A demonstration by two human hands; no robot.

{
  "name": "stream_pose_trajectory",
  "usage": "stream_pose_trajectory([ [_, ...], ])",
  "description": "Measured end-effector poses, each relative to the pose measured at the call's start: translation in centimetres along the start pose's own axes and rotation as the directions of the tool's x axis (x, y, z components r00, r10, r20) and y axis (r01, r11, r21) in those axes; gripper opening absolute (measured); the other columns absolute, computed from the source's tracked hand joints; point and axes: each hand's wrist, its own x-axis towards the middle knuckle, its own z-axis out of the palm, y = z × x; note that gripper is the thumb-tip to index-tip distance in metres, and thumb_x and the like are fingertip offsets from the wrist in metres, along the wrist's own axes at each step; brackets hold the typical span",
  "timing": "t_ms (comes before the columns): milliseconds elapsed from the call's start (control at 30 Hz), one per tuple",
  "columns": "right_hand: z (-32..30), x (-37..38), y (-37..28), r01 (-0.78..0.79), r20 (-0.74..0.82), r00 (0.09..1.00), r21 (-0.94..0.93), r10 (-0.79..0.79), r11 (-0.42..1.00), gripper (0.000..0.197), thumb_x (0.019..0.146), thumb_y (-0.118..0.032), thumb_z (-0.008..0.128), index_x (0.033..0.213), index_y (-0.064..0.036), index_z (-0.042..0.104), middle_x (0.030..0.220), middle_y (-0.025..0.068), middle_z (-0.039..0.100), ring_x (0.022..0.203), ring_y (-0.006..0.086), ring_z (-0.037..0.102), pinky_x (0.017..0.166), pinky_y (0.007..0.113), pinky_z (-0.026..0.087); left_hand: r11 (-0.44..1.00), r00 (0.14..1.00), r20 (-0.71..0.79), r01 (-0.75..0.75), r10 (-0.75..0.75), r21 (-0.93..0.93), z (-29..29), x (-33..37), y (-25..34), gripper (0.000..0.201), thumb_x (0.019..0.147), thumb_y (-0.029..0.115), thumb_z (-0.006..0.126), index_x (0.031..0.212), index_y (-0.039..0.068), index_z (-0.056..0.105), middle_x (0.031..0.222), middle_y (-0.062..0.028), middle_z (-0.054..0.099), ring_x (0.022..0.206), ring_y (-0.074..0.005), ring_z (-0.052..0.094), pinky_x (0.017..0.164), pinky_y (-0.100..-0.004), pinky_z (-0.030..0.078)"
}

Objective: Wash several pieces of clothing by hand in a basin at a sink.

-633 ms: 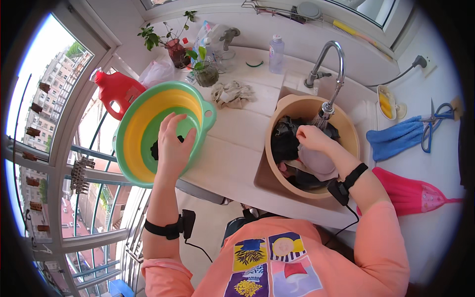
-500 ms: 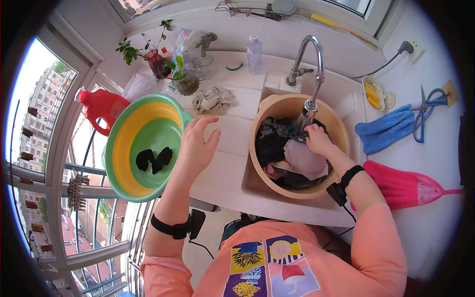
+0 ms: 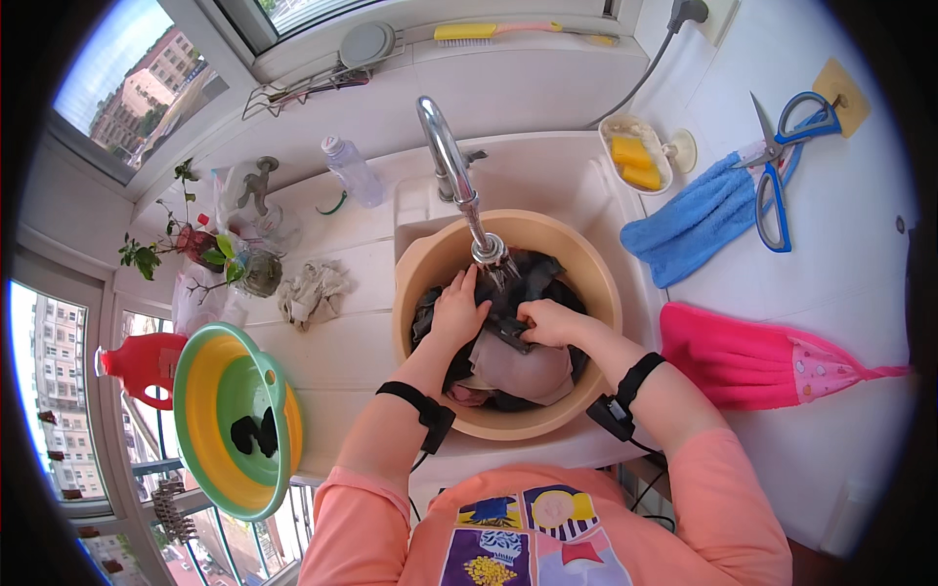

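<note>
In the tan basin (image 3: 410,386) lies a pile of wet laundry, mostly dark clothes (image 3: 547,278) with a pale pinkish-beige padded piece (image 3: 532,376) on top. Water runs from the chrome faucet (image 3: 486,244) onto the dark cloth. At the left of the stream, my left hand (image 3: 457,311) rests on the dark clothes, fingers stretched out. My right hand (image 3: 549,322) sits right of the stream, fingers closed on a fold of dark garment just above the pale piece.
The green and yellow basin (image 3: 186,391) with small black cloths (image 3: 256,433) stands left, beside a red jug (image 3: 147,366). A crumpled rag (image 3: 313,293), plants in jars (image 3: 262,272) and a clear bottle (image 3: 354,171) line the counter. Scissors (image 3: 777,166), blue towel (image 3: 694,220) and pink towel (image 3: 728,356) hang right.
My left hand has come from above the counter near the green basin into the tan basin, onto the clothes. My right hand now grips dark cloth. The view has swung right.
</note>
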Motion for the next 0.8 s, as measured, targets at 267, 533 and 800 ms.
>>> stream_pose_trajectory([
  [267,-2.3,3.7,4.3,0.1,-0.363,0.924,-0.073,-0.119,0.992,0.063,0.074,-0.028,0.073,0.128,-0.0038,0.052,0.127,0.0219,0.053,0.115,0.0366,0.052,0.095,0.04,0.044,0.983,0.959,0.238,0.129,-0.157,0.13,-1.3,3.3,-1.1,0.022,0.091,0.024,0.056,0.101,0.005,0.062,0.101,-0.011,0.067,0.097,-0.0307,0.061,0.085,-0.0405,0.047],
  [533,-0.2,8.6,4.5,0.101,-0.386,0.907,-0.19,-0.169,0.976,0.11,0.055,-0.038,0.088,0.144,-0.0068,0.03,0.149,0.0185,0.026,0.14,0.0413,0.021,0.11,0.052,0.028,-0.341,0.597,0.638,0.543,-0.486,-0.768,-4.9,3.1,1.1,0.032,0.098,0.03,0.044,0.116,0.006,0.059,0.111,-0.0085,0.066,0.103,-0.0231,0.062,0.091,-0.0384,0.049],
  [800,-2.7,7.6,2.8,0.088,-0.498,0.862,0.33,0.093,0.94,0.041,0.073,-0.016,0.071,0.109,-0.0005,0.058,0.105,0.0212,0.063,0.1,0.0347,0.061,0.088,0.039,0.047,-0.569,0.643,0.638,0.359,-0.423,-0.739,-4.6,2.1,-1.7,0.043,0.094,0.036,0.041,0.119,0.003,0.055,0.121,-0.015,0.06,0.115,-0.0343,0.054,0.103,-0.0558,0.038],
])
